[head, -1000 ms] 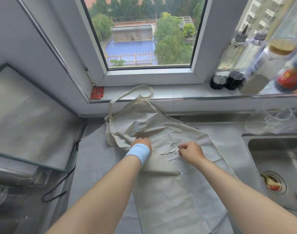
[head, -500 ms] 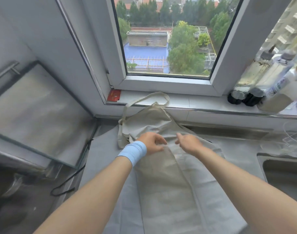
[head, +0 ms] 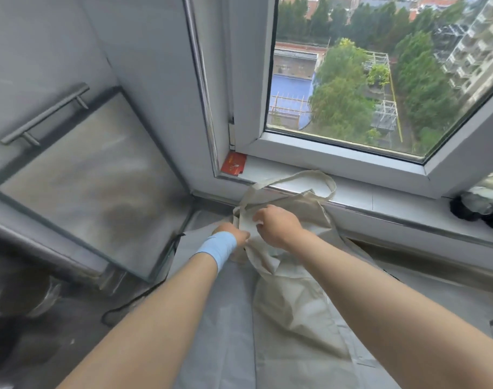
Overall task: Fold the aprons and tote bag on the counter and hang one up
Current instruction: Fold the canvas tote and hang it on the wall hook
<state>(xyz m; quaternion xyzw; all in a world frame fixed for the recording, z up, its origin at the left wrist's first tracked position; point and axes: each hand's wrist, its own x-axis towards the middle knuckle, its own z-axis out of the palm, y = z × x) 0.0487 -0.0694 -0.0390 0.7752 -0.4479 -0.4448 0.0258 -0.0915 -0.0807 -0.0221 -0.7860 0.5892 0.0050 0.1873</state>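
Here, both hands meet in the middle of the frame. The left hand point(head: 233, 234), with a blue wristband point(head: 218, 248), grips the top edge of the beige tote bag point(head: 293, 299). The right hand point(head: 277, 224) pinches the same edge just beside it. The bag lies crumpled on a grey cloth point(head: 220, 332) on the counter. One bag handle point(head: 295, 176) loops up onto the windowsill point(head: 394, 199), near a red card point(head: 234, 163).

No legible text; red card point(head: 233, 167) (print blurred).
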